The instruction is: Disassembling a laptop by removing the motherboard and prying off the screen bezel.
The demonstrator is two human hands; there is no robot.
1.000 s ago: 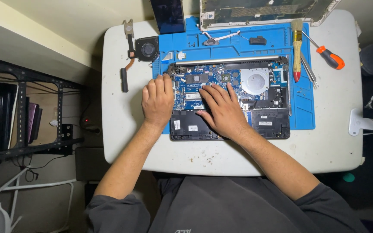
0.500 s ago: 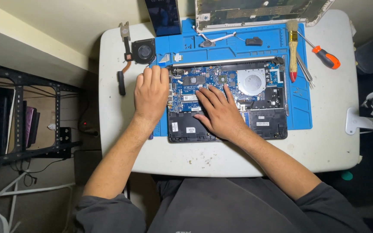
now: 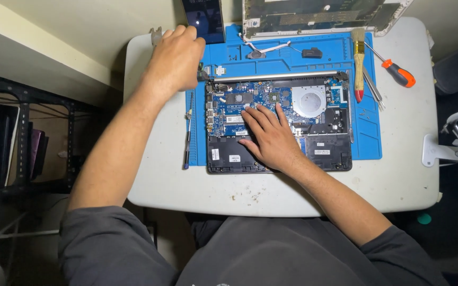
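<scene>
An opened laptop base [image 3: 324, 153] with a blue motherboard [image 3: 223, 114] and a round silver fan plate [image 3: 309, 100] lies on a blue work mat [image 3: 367, 143]. My right hand [image 3: 271, 137] rests flat on the board's lower middle, fingers spread and holding nothing. My left hand [image 3: 173, 61] is at the mat's top left corner, its fingers curled over the cooling fan. The fan is hidden under the hand, and only a metal tab [image 3: 156, 34] pokes out beside it.
A brush [image 3: 358, 63], tweezers and an orange-handled screwdriver [image 3: 398, 74] lie at the mat's right. A removed laptop cover [image 3: 319, 13] and a dark phone [image 3: 205, 18] sit at the back. A thin tool [image 3: 188, 137] lies along the mat's left edge. A black rack [image 3: 22, 137] stands at the left.
My left hand left the laptop's left edge and moved up and left onto the cooling fan. My right hand stayed on the board.
</scene>
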